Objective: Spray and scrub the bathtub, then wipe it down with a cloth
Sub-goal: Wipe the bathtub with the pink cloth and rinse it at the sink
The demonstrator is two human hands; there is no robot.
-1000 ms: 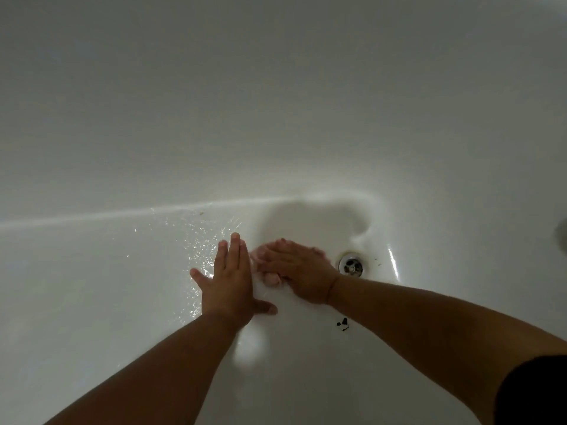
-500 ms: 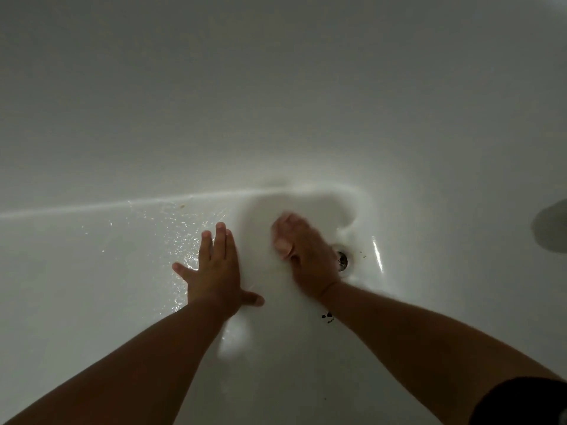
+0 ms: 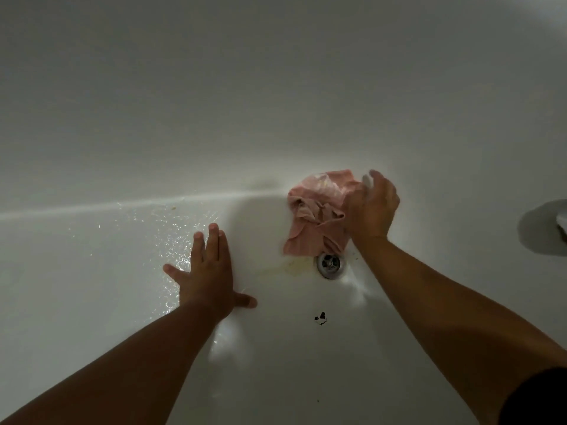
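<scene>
Bathtub (image 3: pixel 276 102): being wiped above drain (image 3: pixel 329 264).
Cloth (image 3: pixel 313 216): being gripped, bunched, by right hand (image 3: pixel 372 210) against wall.
Left hand (image 3: pixel 211 271): being braced flat, fingers spread, on wet floor.
Risk: slip likely, wet film being leaned on.

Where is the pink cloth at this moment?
Head view: the pink cloth is right of centre, on the tub wall just above the drain, touching the right hand.

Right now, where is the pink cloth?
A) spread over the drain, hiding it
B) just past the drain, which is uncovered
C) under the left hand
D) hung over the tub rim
B: the pink cloth lies bunched against the bathtub just beyond the drain, which shows bare; the right hand is at the cloth's edge, and the left hand lies flat on the tub floor with nothing under it.
</scene>
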